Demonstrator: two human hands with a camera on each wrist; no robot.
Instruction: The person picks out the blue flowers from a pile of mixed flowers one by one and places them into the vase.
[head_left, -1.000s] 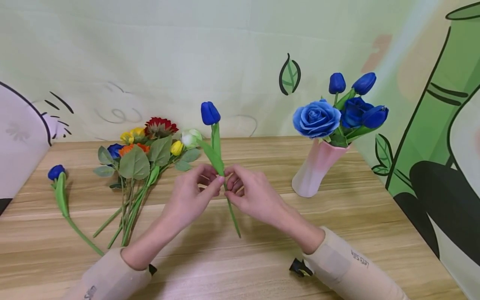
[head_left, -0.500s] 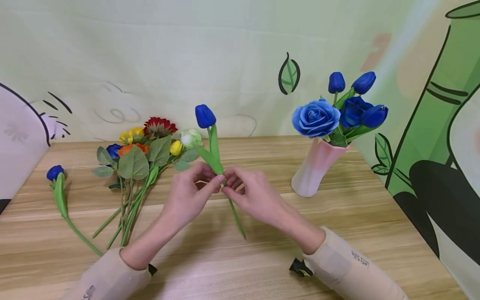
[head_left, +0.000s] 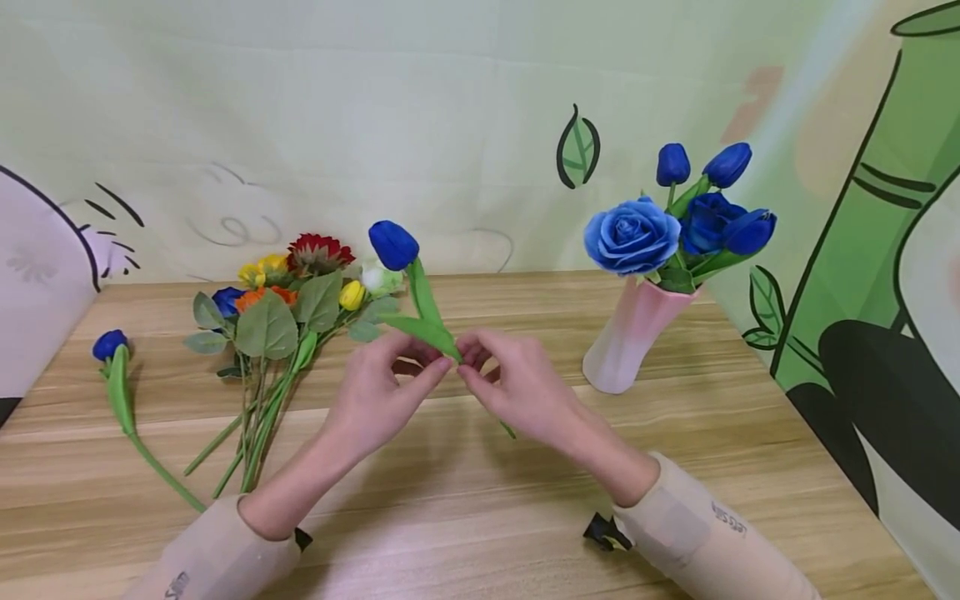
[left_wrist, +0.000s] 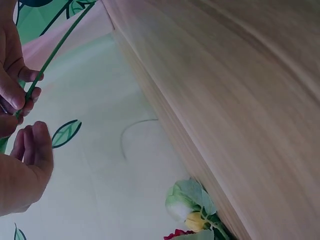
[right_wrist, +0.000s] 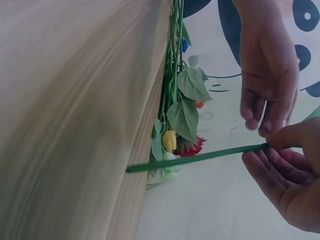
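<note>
A blue artificial tulip (head_left: 393, 244) with green leaves is held up over the middle of the table, its bloom leaning left. My right hand (head_left: 525, 392) pinches its stem just below the leaves; in the right wrist view, the green stem (right_wrist: 200, 157) runs out from between thumb and fingers. My left hand (head_left: 386, 387) pinches at the leaf base, its thumb tip right by the right fingertips. The leaves cover part of the left fingers in the head view. Most of the lower stem is hidden behind the right hand there.
A pink and white vase (head_left: 630, 342) with blue roses and tulips stands at right. Several mixed flowers (head_left: 270, 325) lie in a pile at left, beside a single blue tulip (head_left: 120, 383). A printed cloth backdrop (head_left: 465, 150) hangs behind the wooden table (head_left: 420, 517).
The held tulip has tilted: its bloom has moved left and down, and its stem end has swung right and up behind the right hand. The right hand has shifted slightly right.
</note>
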